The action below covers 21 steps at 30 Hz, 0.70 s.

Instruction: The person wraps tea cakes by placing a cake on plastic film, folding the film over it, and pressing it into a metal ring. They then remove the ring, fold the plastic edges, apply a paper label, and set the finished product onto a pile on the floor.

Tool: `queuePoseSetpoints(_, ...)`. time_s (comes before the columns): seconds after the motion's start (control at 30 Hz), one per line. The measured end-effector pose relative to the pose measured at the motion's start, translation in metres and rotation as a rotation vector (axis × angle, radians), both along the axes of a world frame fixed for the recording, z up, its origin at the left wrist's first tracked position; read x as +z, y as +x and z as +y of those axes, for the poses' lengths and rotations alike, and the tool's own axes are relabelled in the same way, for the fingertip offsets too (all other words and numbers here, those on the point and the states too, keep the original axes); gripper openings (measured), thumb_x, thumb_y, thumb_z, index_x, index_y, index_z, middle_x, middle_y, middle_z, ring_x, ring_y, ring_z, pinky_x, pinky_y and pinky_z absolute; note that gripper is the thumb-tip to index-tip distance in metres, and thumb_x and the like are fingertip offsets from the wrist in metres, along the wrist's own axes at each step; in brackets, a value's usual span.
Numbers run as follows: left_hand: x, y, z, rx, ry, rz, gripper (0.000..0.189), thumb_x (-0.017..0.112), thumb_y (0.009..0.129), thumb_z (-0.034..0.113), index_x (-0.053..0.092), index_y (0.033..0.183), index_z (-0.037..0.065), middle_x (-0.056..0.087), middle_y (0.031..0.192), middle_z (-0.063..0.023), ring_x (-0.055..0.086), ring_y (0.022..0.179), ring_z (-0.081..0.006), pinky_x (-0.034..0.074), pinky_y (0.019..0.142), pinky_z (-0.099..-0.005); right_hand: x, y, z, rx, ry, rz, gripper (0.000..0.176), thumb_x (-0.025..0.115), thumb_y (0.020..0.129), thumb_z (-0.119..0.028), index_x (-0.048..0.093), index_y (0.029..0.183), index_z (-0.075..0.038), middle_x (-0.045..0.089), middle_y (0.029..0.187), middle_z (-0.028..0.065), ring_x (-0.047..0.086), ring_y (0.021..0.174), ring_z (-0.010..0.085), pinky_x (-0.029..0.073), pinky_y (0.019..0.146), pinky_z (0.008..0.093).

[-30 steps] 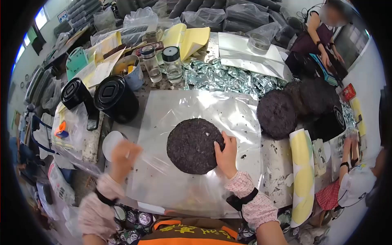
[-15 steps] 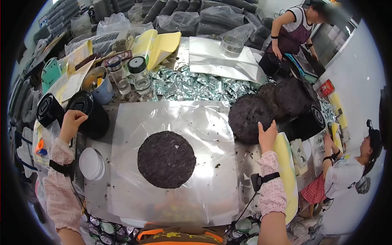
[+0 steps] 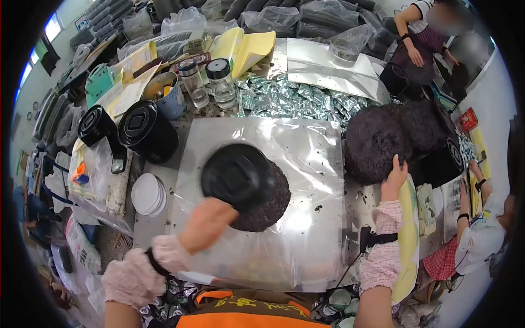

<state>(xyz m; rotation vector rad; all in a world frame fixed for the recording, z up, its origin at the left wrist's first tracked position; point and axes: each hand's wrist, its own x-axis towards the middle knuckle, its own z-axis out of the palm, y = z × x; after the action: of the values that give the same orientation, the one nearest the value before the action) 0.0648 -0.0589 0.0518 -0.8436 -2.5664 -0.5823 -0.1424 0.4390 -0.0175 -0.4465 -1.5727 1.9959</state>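
**Black disc held over tea cake, mid-worktop**

Left hand, blurred, grips black disc above the tea cake on the plastic sheet. Right hand, fingers loosely spread, touches a second cake toward the worktop's right edge.

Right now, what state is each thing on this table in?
Black disc, blurred, held over the cake.
Cake, flat on the sheet, partly hidden.
Left hand, shut on the disc.
Sheet, spread flat, crumb-strewn.
Side pile, dark cakes overlapping.
Right hand, open, fingertips on that pile's edge.
Canisters, upright, lidded.
Jars, upright, capped.
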Motion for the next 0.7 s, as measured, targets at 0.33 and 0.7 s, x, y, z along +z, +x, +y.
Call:
queuePoseSetpoints(0.33, -0.025, -0.060, 0.038, -0.128, -0.285, -0.280, 0.068, 0.067, 0.087, 0.053, 0.047, 0.145, 0.024, 0.042, 0.144, -0.0151, 0.036, 0.137, -0.0383, 0.025, 0.110, -0.0615, -0.031, 0.011, -0.096, 0.504, -0.485, 0.053, 0.030, 0.055, 0.101, -0.018, 0.060, 0.123, 0.002, 0.067, 0.119, 0.0129, 0.065, 0.111, 0.0248, 0.052, 0.096, 0.0364)
queuePoseSetpoints(0.7, -0.095, -0.086, 0.027, -0.201, 0.089, -0.662, 0.061, 0.051, 0.098, 0.049, 0.043, 0.148, 0.015, 0.028, 0.157, -0.0205, 0.025, 0.146, -0.0415, 0.018, 0.118, -0.0593, 0.027, 0.060, -0.186, 0.847, 0.266, -0.336, 0.022, 0.052, 0.103, -0.018, 0.065, 0.109, -0.001, 0.068, 0.096, 0.0048, 0.062, 0.087, 0.0137, 0.049, 0.081, 0.0277)
